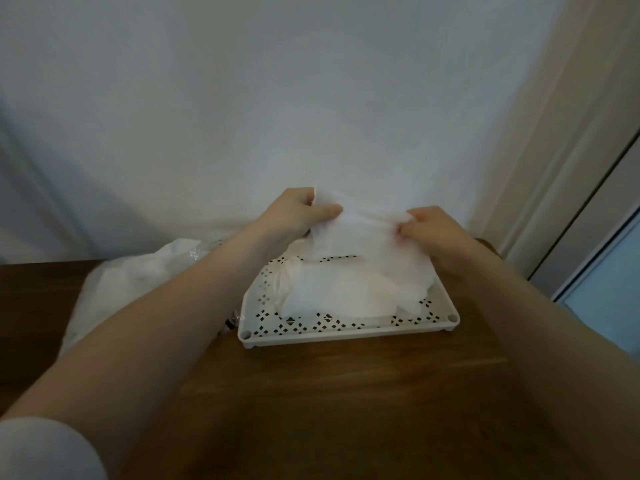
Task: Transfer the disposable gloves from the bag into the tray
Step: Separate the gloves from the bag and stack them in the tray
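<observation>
A thin translucent white disposable glove (pixel 367 237) hangs stretched between both hands above the tray. My left hand (pixel 294 213) pinches its upper left edge. My right hand (pixel 433 226) pinches its right edge. Its lower part drapes onto other gloves (pixel 332 292) lying in the white perforated tray (pixel 346 332). A crumpled clear plastic bag (pixel 138 271) lies on the table to the left of the tray, partly hidden behind my left forearm.
The tray and bag sit on a dark wooden table (pixel 346 393) pushed against a white wall (pixel 311 98). A door frame and a glass panel (pixel 602 271) stand to the right of the table.
</observation>
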A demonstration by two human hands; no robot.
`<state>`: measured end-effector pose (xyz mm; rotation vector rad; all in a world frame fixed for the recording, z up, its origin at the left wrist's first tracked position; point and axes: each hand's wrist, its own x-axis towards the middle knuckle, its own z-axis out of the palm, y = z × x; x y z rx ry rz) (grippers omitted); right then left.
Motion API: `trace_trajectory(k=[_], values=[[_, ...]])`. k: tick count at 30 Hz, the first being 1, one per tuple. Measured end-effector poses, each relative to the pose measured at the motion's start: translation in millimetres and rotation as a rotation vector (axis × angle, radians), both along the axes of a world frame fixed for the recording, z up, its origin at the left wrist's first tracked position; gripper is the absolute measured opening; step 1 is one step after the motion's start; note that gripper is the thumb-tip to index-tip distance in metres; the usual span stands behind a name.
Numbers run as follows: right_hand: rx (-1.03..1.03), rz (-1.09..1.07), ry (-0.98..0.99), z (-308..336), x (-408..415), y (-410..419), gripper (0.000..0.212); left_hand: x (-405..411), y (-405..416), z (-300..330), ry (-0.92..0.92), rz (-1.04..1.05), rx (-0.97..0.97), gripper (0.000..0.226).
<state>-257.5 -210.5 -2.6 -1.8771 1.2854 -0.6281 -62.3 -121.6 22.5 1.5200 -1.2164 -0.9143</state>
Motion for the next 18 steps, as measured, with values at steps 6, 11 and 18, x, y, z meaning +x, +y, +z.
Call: trace_trajectory(k=[6,11,18], values=[[-0.637,0.070,0.225,-4,-8,-15,0.015,5,-13,-15,-0.071,-0.073,-0.160,0.010],[-0.707,0.269,0.737,-47,-5,6,0.049,22,13,-46,-0.588,-0.299,-0.018,0.015],[-0.407,0.553,0.802,-58,-6,24,0.067,39,25,-60,-1.347,-0.531,0.017,0.036]])
